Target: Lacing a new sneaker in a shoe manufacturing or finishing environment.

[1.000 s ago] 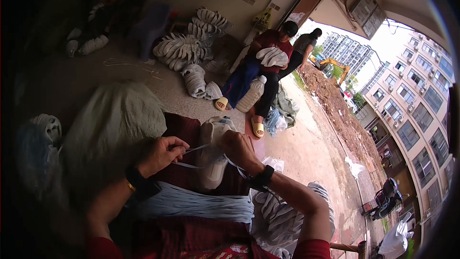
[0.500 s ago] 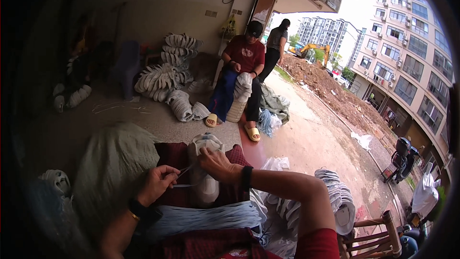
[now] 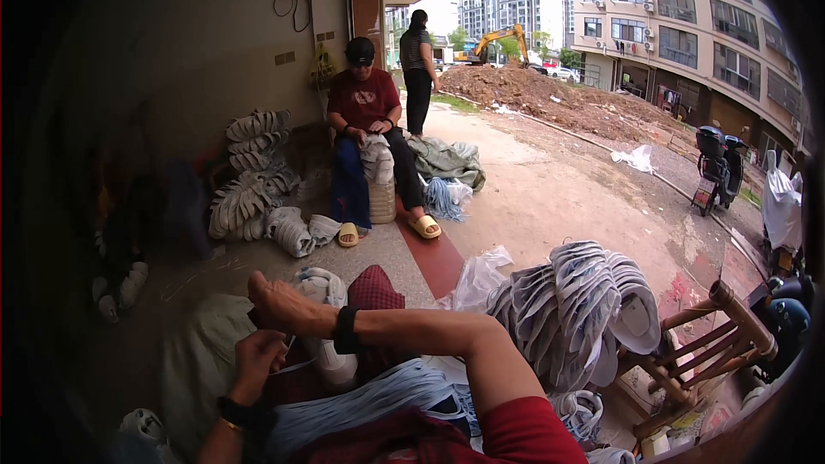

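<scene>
A white shoe upper stands in front of my lap, its top part behind my right wrist. My left hand is closed just left of it, pinching a thin pale shoelace that runs toward the shoe. Above the left hand, my right hand reaches across to the left with its fingers curled down. What those fingers hold, if anything, is hidden. A bundle of light blue laces lies across my lap.
Stacked white shoe uppers stand to my right, near a bamboo chair. A green sack lies to my left. Ahead, a seated person works by more stacked uppers; another person stands behind.
My right hand has moved from the top of the shoe leftward, over beside my left hand. The view has turned to the right. The standing person remains behind the seated one.
</scene>
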A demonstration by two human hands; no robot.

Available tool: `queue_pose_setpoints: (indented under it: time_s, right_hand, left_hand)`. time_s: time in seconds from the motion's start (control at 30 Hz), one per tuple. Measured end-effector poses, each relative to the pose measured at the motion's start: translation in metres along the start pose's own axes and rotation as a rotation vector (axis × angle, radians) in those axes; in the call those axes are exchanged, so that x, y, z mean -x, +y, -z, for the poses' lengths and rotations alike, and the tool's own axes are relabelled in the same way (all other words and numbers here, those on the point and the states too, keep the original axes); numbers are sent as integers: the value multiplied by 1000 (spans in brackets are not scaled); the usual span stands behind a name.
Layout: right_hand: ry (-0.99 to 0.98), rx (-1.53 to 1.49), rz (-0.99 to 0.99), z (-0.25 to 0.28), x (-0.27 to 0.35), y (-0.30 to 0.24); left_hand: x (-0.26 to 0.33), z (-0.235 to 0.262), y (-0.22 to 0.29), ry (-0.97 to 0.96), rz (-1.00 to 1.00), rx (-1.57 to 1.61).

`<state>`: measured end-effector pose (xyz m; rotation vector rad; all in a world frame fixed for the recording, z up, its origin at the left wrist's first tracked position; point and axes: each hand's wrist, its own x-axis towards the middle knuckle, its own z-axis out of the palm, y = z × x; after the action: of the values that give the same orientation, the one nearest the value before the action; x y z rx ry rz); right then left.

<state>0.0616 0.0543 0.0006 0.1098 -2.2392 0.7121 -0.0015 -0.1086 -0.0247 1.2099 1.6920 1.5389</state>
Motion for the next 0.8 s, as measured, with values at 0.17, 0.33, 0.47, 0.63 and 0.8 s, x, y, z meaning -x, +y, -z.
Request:
queue_pose_setpoints:
  time_s: [0.17,0.33,0.47,0.63,0.8]
  right_hand:
    - [228,-203,340,-4,-33,-89]
    - [97,-257,357,53,9,-119]
    - [54,-432,112,122,77,-120]
    - [198,-487,-267,171,151,-120]
    - [256,-417,-446,165,202,-108]
  left_hand:
    - [-14,19,-26,142,-54,121]
    - [-16,-1,6,87,-181,78]
    - [-24,-8,21,33,-92,-174]
    - [-44,-29,11,-8,-219,-353]
    - [-49,-40,5,-2,-167,-449]
